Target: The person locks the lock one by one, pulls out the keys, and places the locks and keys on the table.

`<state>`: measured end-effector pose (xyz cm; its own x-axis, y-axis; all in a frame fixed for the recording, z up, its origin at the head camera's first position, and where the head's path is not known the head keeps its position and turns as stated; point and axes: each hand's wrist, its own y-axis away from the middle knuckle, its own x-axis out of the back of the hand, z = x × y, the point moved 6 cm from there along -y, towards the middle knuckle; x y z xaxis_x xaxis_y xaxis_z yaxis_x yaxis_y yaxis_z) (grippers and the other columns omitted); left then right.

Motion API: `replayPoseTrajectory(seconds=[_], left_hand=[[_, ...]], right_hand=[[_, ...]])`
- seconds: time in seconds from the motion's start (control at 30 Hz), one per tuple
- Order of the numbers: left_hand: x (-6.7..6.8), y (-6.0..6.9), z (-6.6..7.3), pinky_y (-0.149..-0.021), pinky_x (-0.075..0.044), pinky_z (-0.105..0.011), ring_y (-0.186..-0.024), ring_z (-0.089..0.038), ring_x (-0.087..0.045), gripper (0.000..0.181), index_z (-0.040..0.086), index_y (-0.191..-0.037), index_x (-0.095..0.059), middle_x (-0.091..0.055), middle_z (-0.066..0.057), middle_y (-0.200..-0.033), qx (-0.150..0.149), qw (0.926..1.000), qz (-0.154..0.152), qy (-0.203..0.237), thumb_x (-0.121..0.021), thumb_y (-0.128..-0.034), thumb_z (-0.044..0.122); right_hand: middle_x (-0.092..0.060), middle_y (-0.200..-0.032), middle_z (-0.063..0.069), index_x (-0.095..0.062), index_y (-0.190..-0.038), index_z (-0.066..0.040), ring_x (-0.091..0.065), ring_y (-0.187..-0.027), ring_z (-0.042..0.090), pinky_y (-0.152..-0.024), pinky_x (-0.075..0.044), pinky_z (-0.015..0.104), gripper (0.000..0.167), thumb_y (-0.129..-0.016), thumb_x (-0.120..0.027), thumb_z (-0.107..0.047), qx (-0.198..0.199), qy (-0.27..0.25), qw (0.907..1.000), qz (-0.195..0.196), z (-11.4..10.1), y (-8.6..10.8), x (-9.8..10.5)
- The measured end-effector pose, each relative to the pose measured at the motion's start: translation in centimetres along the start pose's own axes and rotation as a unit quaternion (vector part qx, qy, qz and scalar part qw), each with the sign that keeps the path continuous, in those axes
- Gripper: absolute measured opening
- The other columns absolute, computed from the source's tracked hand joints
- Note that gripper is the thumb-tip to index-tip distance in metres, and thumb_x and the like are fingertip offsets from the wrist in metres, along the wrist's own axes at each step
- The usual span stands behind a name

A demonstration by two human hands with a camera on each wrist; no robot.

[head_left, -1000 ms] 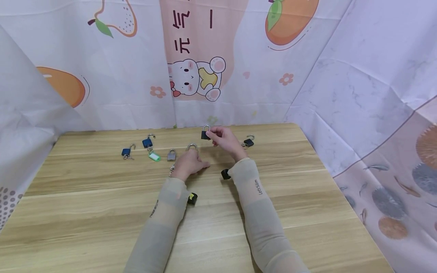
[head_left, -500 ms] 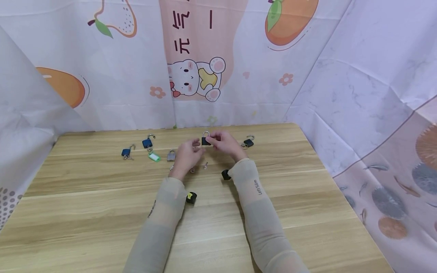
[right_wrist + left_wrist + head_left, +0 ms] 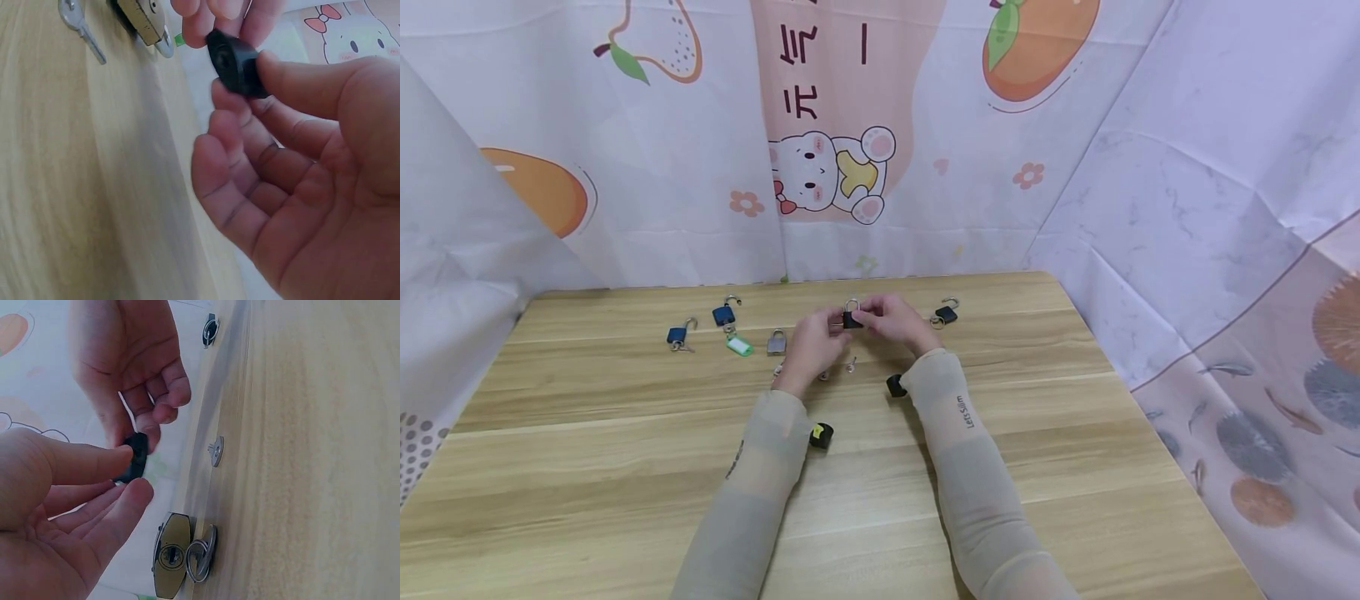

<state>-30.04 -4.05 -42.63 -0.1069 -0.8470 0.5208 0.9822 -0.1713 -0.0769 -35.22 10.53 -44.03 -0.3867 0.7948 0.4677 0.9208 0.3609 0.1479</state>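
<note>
Above the far part of the table, both hands meet at a small black padlock (image 3: 853,321) with a steel shackle pointing up. My right hand (image 3: 898,321) pinches its body between thumb and fingers. From the other side, my left hand (image 3: 807,346) has its thumb and fingertips around the edge of the lock. The keyhole end of this padlock (image 3: 230,65) shows in the right wrist view. Below the hands, a brass-coloured padlock (image 3: 170,557) with a key on a ring (image 3: 200,559) stands on the table. A loose key (image 3: 217,452) lies nearby.
Two blue padlocks (image 3: 677,335) with raised shackles lie at the left, one with a green key tag (image 3: 740,345). A grey padlock (image 3: 777,342) is beside the left hand. To the right lies another dark padlock (image 3: 946,315) with keys. A printed curtain (image 3: 700,200) hangs behind.
My left hand has risen from beside the brass padlock and come to the black padlock's edge. My right hand has lowered the black padlock slightly. The loose key has come into view.
</note>
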Motion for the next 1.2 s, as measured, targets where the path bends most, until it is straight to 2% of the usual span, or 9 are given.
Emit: replayPoseTrajectory(seconds=[0.13,0.3,0.57,0.9,1.2], left_hand=[[-0.5,-0.1,-0.3,-0.100,-0.051,-0.041,-0.114,-0.030,-0.067,0.041,-0.005,-0.131,-0.063,-0.070,-0.020,-0.121,0.008,0.9997,-0.023,0.004,-0.068,-0.0909,-0.005],[-1.0,-0.3,-0.8,-0.101,-0.051,-0.038,-0.118,-0.031,-0.065,0.048,-0.010,-0.137,-0.055,-0.066,-0.024,-0.127,0.028,0.9982,-0.049,0.019,-0.067,-0.0916,-0.007],[-1.0,-0.2,-0.6,-0.101,-0.050,-0.037,-0.121,-0.032,-0.063,0.051,-0.011,-0.140,-0.051,-0.064,-0.025,-0.129,0.032,0.9974,-0.061,0.017,-0.065,-0.0919,-0.008],[-1.6,-0.2,-0.5,-0.104,-0.049,-0.036,-0.125,-0.032,-0.060,0.053,-0.012,-0.143,-0.046,-0.061,-0.027,-0.133,0.030,0.9952,-0.092,0.015,-0.063,-0.0930,-0.008],[-1.9,-0.1,-0.7,-0.105,-0.047,-0.035,-0.127,-0.029,-0.059,0.054,-0.009,-0.147,-0.044,-0.059,-0.022,-0.139,0.047,0.9938,-0.101,-0.006,-0.062,-0.0964,-0.004]], right_hand=[[-0.066,-0.088,0.015,-0.072,-0.105,-0.002,-0.059,-0.075,0.019,-0.065,-0.050,0.027,0.018,-0.102,-0.063,-0.018,-0.019,0.009,0.9996,-0.021,0.5,-0.1,-0.3],[-0.066,-0.088,0.009,-0.071,-0.108,0.000,-0.061,-0.078,0.018,-0.068,-0.053,0.027,0.020,-0.104,-0.061,-0.017,-0.038,0.014,0.9987,-0.032,1.1,-0.1,-0.5],[-0.067,-0.090,0.009,-0.073,-0.111,0.000,-0.062,-0.079,0.018,-0.069,-0.054,0.027,0.022,-0.104,-0.061,-0.017,-0.049,0.032,0.9977,-0.033,1.0,0.1,-0.5],[-0.068,-0.088,0.009,-0.073,-0.109,0.000,-0.061,-0.079,0.017,-0.067,-0.052,0.026,0.018,-0.101,-0.064,-0.014,-0.066,0.041,0.9966,-0.027,1.1,0.2,-0.4],[-0.065,-0.079,0.007,-0.075,-0.101,-0.001,-0.057,-0.070,0.015,-0.061,-0.052,0.025,0.017,-0.100,-0.067,-0.017,-0.080,0.075,0.9939,-0.015,1.2,0.6,-0.3]])
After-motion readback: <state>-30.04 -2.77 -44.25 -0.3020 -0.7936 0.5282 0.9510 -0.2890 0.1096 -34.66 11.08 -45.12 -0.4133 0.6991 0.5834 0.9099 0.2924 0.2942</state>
